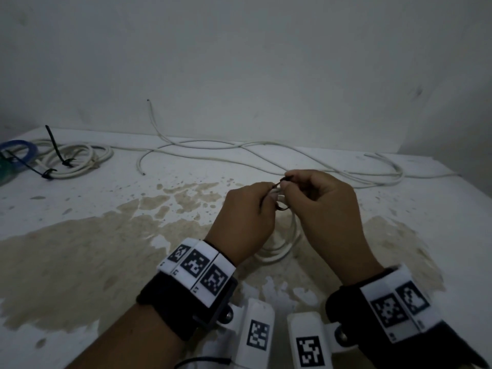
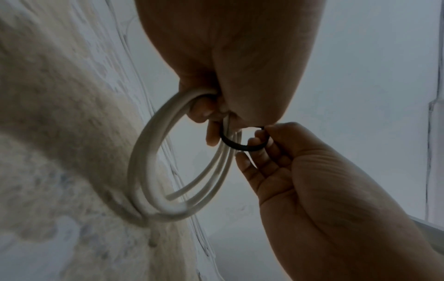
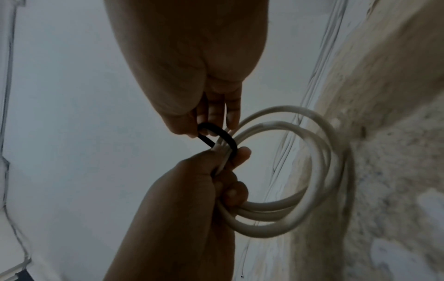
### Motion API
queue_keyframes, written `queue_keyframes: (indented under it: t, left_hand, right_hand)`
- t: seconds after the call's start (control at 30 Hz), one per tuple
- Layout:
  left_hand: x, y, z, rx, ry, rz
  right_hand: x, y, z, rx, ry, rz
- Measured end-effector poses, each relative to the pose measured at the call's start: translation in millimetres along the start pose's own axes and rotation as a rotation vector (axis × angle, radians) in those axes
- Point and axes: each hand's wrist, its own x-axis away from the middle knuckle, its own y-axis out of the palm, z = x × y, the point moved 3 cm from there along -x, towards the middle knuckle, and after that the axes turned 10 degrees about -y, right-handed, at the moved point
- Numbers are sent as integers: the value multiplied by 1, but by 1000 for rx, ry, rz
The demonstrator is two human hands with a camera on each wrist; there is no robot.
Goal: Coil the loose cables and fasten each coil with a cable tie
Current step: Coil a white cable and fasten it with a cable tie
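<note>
A small coil of white cable hangs upright between my two hands, its bottom near the stained table. My left hand grips the top of the coil, fingers curled round the bunched strands. A black cable tie loops loosely round those strands beside the left fingers. My right hand pinches the tie between thumb and fingertips. Where the tie's two ends meet is hidden by the fingers.
A long loose white cable snakes across the back of the table and up the wall. At the far left lies a white coil bound with black ties, beside a blue tape roll. Brown stains cover the near tabletop.
</note>
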Motion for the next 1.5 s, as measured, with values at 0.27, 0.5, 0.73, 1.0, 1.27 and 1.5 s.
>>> queue_keyframes:
  t: [0.27,0.5,0.73,1.0,1.27,1.5]
  left_hand:
    - [4,4,6,-1,99,6]
    - [4,4,7,1,43,-54]
    - [5,4,4,17,138,-24]
    - [4,4,-2,159,-165,-108]
    - [3,3,-2,158,-161,-125]
    - [5,1,4,101,-85,-89]
  right_hand:
    - [-1,0,2,184,-46,-97]
    - [1,-4,4,173,-57,13]
    - [-2,-3,13,203,-23,-129]
    - [0,2,14,292,-148,-62]
    - [-2,0,15,390,-334,-86]
    - [-5,-5,17,278,-298,-53]
